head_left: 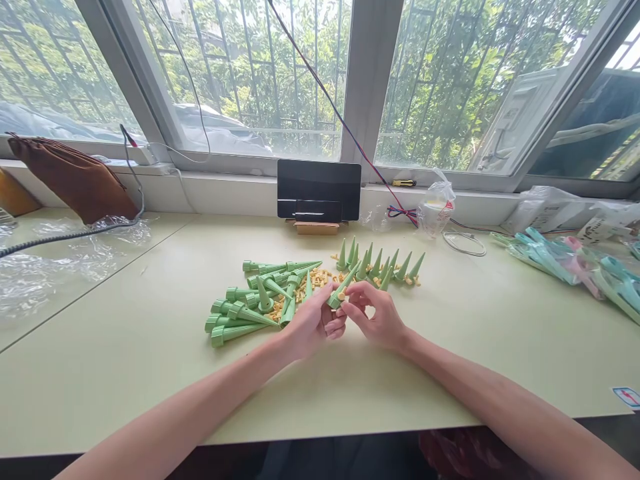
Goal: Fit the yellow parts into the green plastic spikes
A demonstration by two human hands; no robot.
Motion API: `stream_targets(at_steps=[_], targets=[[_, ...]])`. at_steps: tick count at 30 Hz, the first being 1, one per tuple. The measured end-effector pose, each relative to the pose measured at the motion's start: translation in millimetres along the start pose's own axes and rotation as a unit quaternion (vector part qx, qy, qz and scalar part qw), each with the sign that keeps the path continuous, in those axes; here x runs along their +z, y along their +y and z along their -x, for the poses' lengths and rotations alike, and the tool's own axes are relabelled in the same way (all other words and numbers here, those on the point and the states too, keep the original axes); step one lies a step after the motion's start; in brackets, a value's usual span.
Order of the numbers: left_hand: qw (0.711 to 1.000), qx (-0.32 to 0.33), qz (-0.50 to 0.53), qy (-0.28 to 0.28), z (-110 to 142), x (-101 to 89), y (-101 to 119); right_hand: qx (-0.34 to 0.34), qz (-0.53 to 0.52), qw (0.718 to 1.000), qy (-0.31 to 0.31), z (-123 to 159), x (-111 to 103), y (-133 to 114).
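My left hand (pixel 310 327) is closed around a green plastic watering spike (pixel 346 284), its tip pointing up and to the right. The fingertips of my right hand (pixel 381 319) pinch a small yellow valve (pixel 341 295) at the spike's side; I cannot tell how deep it sits. Behind my hands lies a heap of small yellow valves (pixel 324 275). More green spikes (pixel 245 312) lie to the left, mostly on their sides. Back right, several upright spikes (pixel 375 264) stand close together, some with yellow pieces at their bases.
A dark tablet (pixel 319 183) leans on a stand against the sill. To its right are a cable coil (pixel 465 244) and a plastic bag (pixel 436 208). Bagged coloured items (pixel 555 257) lie far right. A brown pouch (pixel 75 177) and clear wrap (pixel 65 260) are at left.
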State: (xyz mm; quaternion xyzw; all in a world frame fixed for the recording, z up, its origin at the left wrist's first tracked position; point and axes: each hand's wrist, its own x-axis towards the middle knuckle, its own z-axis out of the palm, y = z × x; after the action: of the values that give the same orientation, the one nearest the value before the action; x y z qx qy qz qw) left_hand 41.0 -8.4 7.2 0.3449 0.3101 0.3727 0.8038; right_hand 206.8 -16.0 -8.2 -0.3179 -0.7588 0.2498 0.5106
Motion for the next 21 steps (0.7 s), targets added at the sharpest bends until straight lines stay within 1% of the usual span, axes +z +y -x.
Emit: stream_targets(at_steps=[2, 4, 5, 7, 9, 12, 14, 16, 18, 20, 21], targets=[[0.999, 0.032, -0.028, -0.002, -0.6, 0.3, -0.3, 0.012, -0.002, 1.000, 0.011, -0.1, -0.8, 1.9], [0.991, 0.089, -0.102, 0.002, -1.0, 0.6, -0.6, 0.041, -0.009, 0.998, 0.040, -0.7, -1.8, 5.0], [0.981, 0.121, -0.154, 0.007, -1.1, 0.6, -1.0, 0.059, -0.015, 0.997, 0.057, -1.2, -2.2, 6.7], [0.950, 0.179, -0.256, 0.023, -0.9, 0.3, -2.7, 0.094, -0.027, 0.992, 0.084, -2.7, -3.2, 9.7], [0.918, 0.212, -0.332, 0.036, -0.4, -0.5, -5.6, 0.113, -0.032, 0.988, 0.098, -4.0, -3.9, 11.4], [0.874, 0.236, -0.423, 0.044, 0.6, -1.3, -9.6, 0.114, -0.024, 0.988, 0.103, -4.3, -4.4, 11.4], [0.848, 0.251, -0.464, 0.055, 1.6, -0.7, -10.2, 0.110, -0.018, 0.989, 0.101, -3.4, -4.5, 10.9], [0.836, 0.257, -0.480, 0.067, 3.0, 0.9, -9.0, 0.107, -0.012, 0.989, 0.098, -2.6, -4.9, 11.1], [0.834, 0.256, -0.484, 0.075, 4.7, 2.8, -7.3, 0.105, -0.006, 0.989, 0.108, -2.8, -6.3, 12.5], [0.829, 0.263, -0.486, 0.082, 6.4, 3.9, -6.2, 0.099, -0.008, 0.983, 0.152, -4.6, -9.7, 15.0], [0.827, 0.270, -0.486, 0.085, 7.0, 4.0, -6.2, 0.094, -0.010, 0.978, 0.187, -6.1, -12.2, 16.5]])
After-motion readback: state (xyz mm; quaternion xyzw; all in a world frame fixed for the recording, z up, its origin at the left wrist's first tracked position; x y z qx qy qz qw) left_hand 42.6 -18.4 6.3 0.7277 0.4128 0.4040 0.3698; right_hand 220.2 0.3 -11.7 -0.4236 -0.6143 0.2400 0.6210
